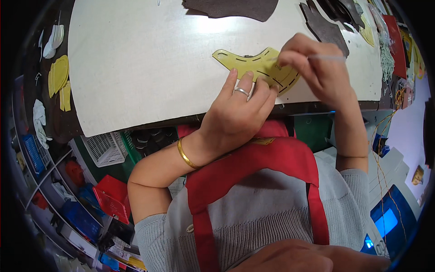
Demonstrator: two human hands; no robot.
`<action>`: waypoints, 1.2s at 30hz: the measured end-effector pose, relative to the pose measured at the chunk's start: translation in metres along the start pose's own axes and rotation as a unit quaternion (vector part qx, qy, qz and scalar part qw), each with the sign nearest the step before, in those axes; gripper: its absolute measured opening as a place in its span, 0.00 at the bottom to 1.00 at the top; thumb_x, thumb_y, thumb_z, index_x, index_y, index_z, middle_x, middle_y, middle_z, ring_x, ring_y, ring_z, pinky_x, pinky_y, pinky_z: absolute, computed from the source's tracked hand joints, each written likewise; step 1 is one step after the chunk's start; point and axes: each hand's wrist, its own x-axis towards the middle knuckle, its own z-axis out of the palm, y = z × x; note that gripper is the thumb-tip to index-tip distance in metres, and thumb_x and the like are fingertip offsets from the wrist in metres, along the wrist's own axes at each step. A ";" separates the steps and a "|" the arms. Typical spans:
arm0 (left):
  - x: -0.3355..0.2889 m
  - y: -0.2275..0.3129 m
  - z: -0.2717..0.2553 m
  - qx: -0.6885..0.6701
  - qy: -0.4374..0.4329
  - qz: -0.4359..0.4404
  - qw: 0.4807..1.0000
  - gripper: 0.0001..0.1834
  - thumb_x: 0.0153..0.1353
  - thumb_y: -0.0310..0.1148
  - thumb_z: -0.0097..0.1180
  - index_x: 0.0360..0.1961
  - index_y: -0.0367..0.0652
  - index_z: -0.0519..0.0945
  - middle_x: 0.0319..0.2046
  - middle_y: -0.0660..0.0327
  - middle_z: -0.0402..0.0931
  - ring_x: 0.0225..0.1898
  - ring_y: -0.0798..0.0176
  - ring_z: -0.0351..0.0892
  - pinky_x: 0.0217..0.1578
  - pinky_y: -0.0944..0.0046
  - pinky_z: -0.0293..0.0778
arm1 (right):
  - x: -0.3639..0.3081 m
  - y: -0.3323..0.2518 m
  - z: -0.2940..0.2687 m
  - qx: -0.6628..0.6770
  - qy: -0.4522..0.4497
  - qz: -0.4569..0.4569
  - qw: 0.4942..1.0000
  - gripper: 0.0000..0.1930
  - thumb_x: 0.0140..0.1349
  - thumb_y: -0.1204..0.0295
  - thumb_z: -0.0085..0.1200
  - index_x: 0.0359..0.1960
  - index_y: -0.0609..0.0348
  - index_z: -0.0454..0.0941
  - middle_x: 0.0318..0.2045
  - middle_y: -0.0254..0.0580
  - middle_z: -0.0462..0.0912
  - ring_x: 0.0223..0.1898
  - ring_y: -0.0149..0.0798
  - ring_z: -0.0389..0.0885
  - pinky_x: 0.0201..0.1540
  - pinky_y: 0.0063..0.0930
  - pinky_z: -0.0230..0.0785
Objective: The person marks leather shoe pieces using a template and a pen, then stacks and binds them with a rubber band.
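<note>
A yellow curved template (244, 61) with dark slots and pencil-like markings lies flat on the white work board, near its front edge. A bit of dark material shows at its upper edge. My left hand (242, 102), wearing a ring and a gold bangle, rests on the template's lower edge with fingers spread and pressing down. Over the template's right part, my right hand (319, 68) is closed around a thin, pale, translucent pen (328, 57). The pen's tip end points left, toward the slots; whether it touches the surface I cannot tell.
Dark brown leather pieces (235, 8) lie at the board's far side, with more leather (324, 27) at far right. Yellow templates (59, 75) and a white glove (40, 120) lie left. A red basket (112, 197) stands below left; loose wires (383, 149) hang right.
</note>
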 end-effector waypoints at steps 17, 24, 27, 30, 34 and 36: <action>0.009 0.005 0.000 0.044 -0.025 0.019 0.999 0.19 0.54 0.33 0.58 0.50 0.49 0.84 0.37 0.60 0.77 0.42 0.55 0.79 0.44 0.56 0.81 | -0.066 0.007 0.007 0.005 0.112 0.178 0.978 0.10 0.71 0.64 0.55 0.35 0.56 0.81 0.19 0.39 0.79 0.20 0.45 0.81 0.25 0.35 0.71; 0.016 0.009 -0.005 0.023 -0.039 -0.018 0.999 0.21 0.56 0.33 0.58 0.53 0.50 0.84 0.38 0.62 0.76 0.41 0.57 0.78 0.38 0.63 0.79 | -0.064 -0.049 0.023 -0.058 0.064 0.061 0.994 0.08 0.64 0.67 0.61 0.32 0.55 0.76 0.19 0.34 0.75 0.21 0.39 0.80 0.22 0.34 0.71; 0.013 0.002 -0.002 0.035 -0.022 -0.010 0.999 0.21 0.55 0.33 0.60 0.52 0.51 0.84 0.38 0.63 0.76 0.38 0.60 0.78 0.33 0.66 0.79 | -0.058 -0.030 0.014 0.081 0.062 0.149 0.983 0.13 0.69 0.62 0.56 0.33 0.59 0.77 0.21 0.37 0.78 0.22 0.36 0.82 0.26 0.30 0.74; 0.016 0.001 -0.003 0.068 -0.015 0.036 0.997 0.19 0.53 0.32 0.61 0.48 0.50 0.84 0.36 0.65 0.76 0.34 0.62 0.78 0.29 0.67 0.77 | -0.053 0.008 -0.007 0.438 0.096 0.313 0.837 0.19 0.77 0.61 0.42 0.32 0.62 0.75 0.26 0.39 0.82 0.28 0.32 0.85 0.34 0.25 0.77; 0.018 0.002 -0.003 0.059 -0.022 0.006 0.998 0.17 0.51 0.31 0.62 0.45 0.49 0.85 0.32 0.67 0.75 0.32 0.64 0.78 0.26 0.68 0.76 | -0.060 0.033 -0.001 0.529 0.120 0.297 0.786 0.18 0.77 0.61 0.41 0.35 0.61 0.74 0.29 0.41 0.83 0.32 0.34 0.86 0.39 0.26 0.79; 0.019 0.002 -0.004 0.058 -0.016 0.010 0.998 0.18 0.51 0.31 0.62 0.45 0.49 0.85 0.32 0.67 0.75 0.33 0.64 0.78 0.26 0.68 0.76 | -0.061 0.038 -0.001 0.541 0.114 0.297 0.779 0.17 0.78 0.61 0.41 0.36 0.61 0.73 0.30 0.41 0.83 0.33 0.34 0.87 0.40 0.26 0.80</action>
